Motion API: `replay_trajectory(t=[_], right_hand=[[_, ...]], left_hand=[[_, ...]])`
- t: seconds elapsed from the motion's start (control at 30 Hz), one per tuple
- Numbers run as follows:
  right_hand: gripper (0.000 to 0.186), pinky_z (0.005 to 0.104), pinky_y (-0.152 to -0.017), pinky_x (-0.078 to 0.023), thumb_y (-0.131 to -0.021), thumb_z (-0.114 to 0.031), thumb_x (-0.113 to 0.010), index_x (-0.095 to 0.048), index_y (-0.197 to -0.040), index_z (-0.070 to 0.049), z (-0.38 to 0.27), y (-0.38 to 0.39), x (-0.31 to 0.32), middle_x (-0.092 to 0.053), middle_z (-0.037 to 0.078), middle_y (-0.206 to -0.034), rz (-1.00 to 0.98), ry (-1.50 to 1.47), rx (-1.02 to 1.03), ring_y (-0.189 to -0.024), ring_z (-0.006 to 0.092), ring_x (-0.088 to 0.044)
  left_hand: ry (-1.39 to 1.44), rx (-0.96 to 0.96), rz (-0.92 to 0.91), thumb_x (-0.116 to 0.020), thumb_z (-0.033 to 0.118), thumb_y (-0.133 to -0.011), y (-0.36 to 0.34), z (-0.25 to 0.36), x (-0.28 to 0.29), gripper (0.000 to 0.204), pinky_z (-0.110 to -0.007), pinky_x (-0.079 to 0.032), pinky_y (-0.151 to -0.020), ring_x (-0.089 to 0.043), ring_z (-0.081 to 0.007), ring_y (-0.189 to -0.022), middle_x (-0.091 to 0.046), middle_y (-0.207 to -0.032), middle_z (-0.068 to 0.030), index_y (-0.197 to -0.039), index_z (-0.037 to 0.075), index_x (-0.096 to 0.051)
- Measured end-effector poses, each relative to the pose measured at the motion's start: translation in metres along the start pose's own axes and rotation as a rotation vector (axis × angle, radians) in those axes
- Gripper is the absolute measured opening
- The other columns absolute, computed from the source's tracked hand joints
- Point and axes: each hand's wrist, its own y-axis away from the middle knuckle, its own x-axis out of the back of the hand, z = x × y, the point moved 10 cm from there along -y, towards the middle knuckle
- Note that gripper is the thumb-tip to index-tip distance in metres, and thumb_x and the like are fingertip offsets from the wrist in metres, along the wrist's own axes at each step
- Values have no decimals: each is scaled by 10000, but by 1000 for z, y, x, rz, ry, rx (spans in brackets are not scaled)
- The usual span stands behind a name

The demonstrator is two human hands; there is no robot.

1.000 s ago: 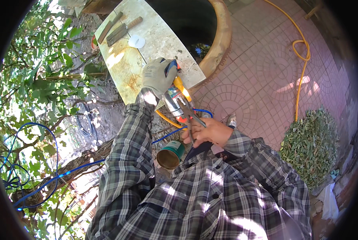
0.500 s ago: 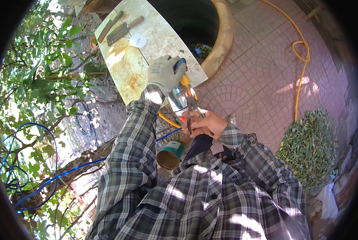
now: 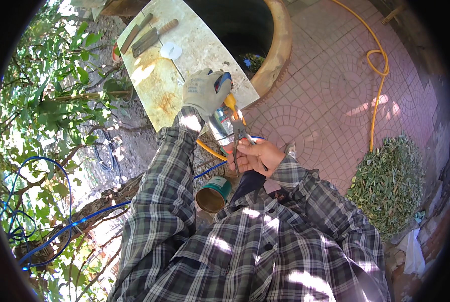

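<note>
My left hand, in a grey-white glove with blue on its palm side, is closed around a yellow-handled tool. Its far parts are hidden by the glove. Beneath that hand leans a shiny silver can with a printed label; whether the glove also touches it I cannot tell. Bare, my right hand grips grey metal pliers by their spread arms, close in front of my body. The pliers' upper end meets the yellow part. Something small and red-orange shows beside my right fingertips.
A worn board carries two knives and a white round lid. Behind it opens a large jar. A green can stands near my lap. Yellow hose, chopped leaves and blue cable lie around.
Both hands keep their grips. The left glove has shifted slightly left and down with the yellow tool, and the right fingers have spread a little around the pliers' arms.
</note>
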Motion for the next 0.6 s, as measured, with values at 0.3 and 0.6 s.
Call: replay_trajectory(t=[0.3, 0.6], right_hand=[[131, 263, -542, -375, -1026, -200, -509, -549, -1029, -76, 4, 5, -27, -498, -11, -782, -181, -403, -82, -614, 106, -460], [160, 293, -497, -368, -987, -174, -563, -542, -886, -53, -2, 2, 30, -495, -6, -660, 460, 189, 61, -552, 103, -464]], left_hand=[[-46, 5, -7, -501, 413, -920, -1, 0, -1, 395, -481, -470, -797, -626, -366, -894, -649, -907, -171, -1005, 102, -729], [-141, 0, -184, -435, 401, -961, -17, 23, -12, 404, -485, -477, -807, -632, -379, -878, -649, -911, -197, -948, 119, -723]])
